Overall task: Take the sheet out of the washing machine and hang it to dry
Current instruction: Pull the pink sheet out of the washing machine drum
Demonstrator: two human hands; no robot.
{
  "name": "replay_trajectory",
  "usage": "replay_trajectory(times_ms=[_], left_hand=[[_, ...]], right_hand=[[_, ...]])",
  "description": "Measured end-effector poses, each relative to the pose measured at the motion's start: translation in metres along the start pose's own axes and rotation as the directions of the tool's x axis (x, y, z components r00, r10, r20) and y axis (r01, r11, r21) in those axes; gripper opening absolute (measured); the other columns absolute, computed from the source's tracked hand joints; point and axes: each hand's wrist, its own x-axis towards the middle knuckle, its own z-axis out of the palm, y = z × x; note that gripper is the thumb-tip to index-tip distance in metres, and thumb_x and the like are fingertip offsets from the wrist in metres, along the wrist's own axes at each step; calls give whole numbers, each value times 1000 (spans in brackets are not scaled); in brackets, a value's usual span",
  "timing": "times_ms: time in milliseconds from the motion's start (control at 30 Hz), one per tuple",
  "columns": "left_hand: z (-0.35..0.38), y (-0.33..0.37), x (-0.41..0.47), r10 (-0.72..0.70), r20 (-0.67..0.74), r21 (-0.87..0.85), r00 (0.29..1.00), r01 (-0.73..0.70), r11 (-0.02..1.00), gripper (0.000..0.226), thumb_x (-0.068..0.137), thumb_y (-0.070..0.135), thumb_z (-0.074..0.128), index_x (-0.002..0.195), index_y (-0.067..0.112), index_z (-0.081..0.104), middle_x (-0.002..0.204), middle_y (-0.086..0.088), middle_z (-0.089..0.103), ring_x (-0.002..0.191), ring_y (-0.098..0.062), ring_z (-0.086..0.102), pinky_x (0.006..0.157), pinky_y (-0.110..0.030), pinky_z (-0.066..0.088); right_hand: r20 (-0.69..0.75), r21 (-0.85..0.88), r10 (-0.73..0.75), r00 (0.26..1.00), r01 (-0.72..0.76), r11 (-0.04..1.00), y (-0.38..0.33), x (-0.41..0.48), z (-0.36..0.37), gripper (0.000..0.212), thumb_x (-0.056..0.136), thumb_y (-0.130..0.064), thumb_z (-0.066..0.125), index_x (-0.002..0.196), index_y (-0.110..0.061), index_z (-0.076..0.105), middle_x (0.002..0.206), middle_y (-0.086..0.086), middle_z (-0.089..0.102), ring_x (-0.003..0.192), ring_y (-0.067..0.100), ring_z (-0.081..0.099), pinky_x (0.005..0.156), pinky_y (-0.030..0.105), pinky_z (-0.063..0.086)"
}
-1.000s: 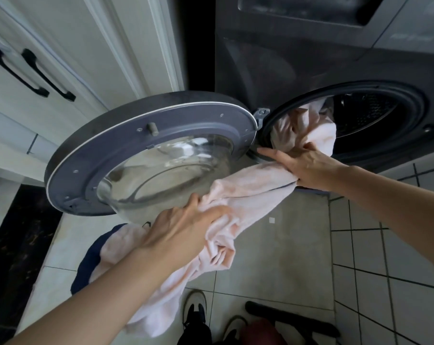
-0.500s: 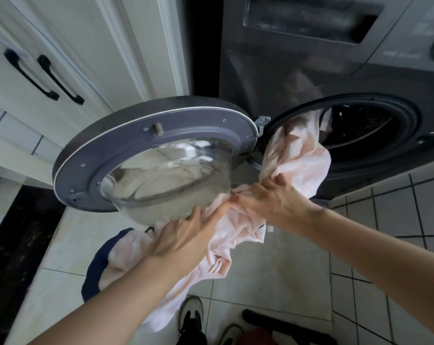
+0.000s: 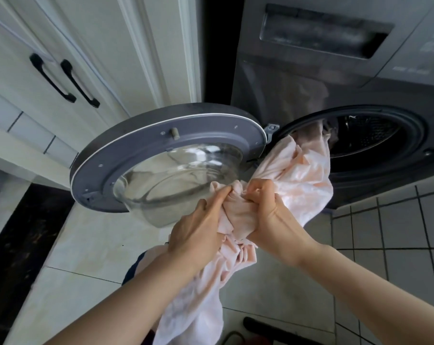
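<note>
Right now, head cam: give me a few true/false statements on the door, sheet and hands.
1. The door is open. True.
2. The left hand and right hand both grip the sheet. True.
3. The sheet is fully out of the drum. False: one end runs into the drum opening, while the rest hangs down past the hands.
4. The sheet is dark blue. False: it is pale pink.
</note>
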Motion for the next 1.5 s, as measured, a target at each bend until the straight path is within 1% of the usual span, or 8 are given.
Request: replay_trajectory(times_ms=[267, 433, 500, 567, 700, 867, 1067, 1500], left_hand=[[0, 6, -3, -4, -5, -198, 1000, 2, 980, 108, 68, 58, 72, 138, 63, -11, 139, 9, 45, 105, -23, 62, 76, -36, 53], [-2, 10, 0, -31, -43, -40, 999, 29, 999, 78, 77, 53, 62, 137, 49, 13, 134, 8, 48, 101, -27, 62, 72, -33, 47], [-6, 11, -2, -5, -27, 63, 1000, 6, 998, 72, 81, 38, 59, 137, 47, 15, 130, 5, 49, 95, -31, 62, 69, -36, 46], [-11, 10, -4, 2, -2, 147, 1000, -1, 989, 70, 80, 29, 54, 136, 44, 16, 129, 4, 46, 91, -34, 62, 66, -35, 40], [-18, 10, -9, 10, 25, 191, 1000, -15, 982, 66, 78, 26, 51, 133, 43, 18, 127, 5, 45, 89, -33, 61, 65, -34, 38], [-22, 6, -12, 5, -26, 146, 1000, -1, 989, 67, 77, 24, 52, 126, 43, 11, 129, 6, 44, 87, -32, 61, 68, -36, 46], [-40, 1, -18, 88, -134, 95, 987, -76, 993, 63, 70, 13, 55, 118, 40, 23, 113, 3, 51, 70, -34, 58, 56, -36, 45], [-79, -23, -35, 154, -303, 47, 941, -146, 988, 73, 55, 2, 74, 113, 32, 43, 88, 5, 56, 57, -22, 50, 42, -32, 42]], right_hand=[[2, 191, 142, 990, -140, 972, 0, 2, 12, 74, 71, -5, 73, 101, -36, 12, 93, 4, 59, 72, 22, 62, 64, 42, 53], [87, 326, 142, 986, -163, 931, -5, 0, 5, 61, 70, 4, 66, 102, -25, 23, 101, 3, 53, 86, 20, 58, 70, 39, 51], [154, 218, 85, 984, -118, 969, -2, -4, 0, 56, 68, 3, 59, 107, -24, 29, 106, 1, 49, 95, 21, 51, 79, 38, 46], [176, -136, -56, 983, 80, 987, 11, -6, -5, 51, 68, -8, 57, 115, -16, 39, 114, 5, 49, 101, 26, 47, 84, 39, 43], [249, -567, -80, 965, 212, 796, 44, 8, -16, 75, 64, -29, 58, 136, -21, 36, 135, 4, 44, 108, 29, 46, 85, 40, 40], [346, -618, -48, 937, 266, 740, 78, 38, -18, 97, 64, -53, 68, 145, -29, 21, 135, 0, 46, 119, 33, 43, 92, 50, 39], [361, -534, 63, 930, 151, 832, 103, 51, -14, 105, 65, -60, 64, 145, -36, 0, 144, -4, 35, 135, 26, 24, 105, 54, 20], [280, -566, 237, 930, -40, 824, 155, 68, -26, 97, 64, -56, 71, 143, -33, 20, 144, -5, 35, 136, 25, 21, 102, 55, 22]])
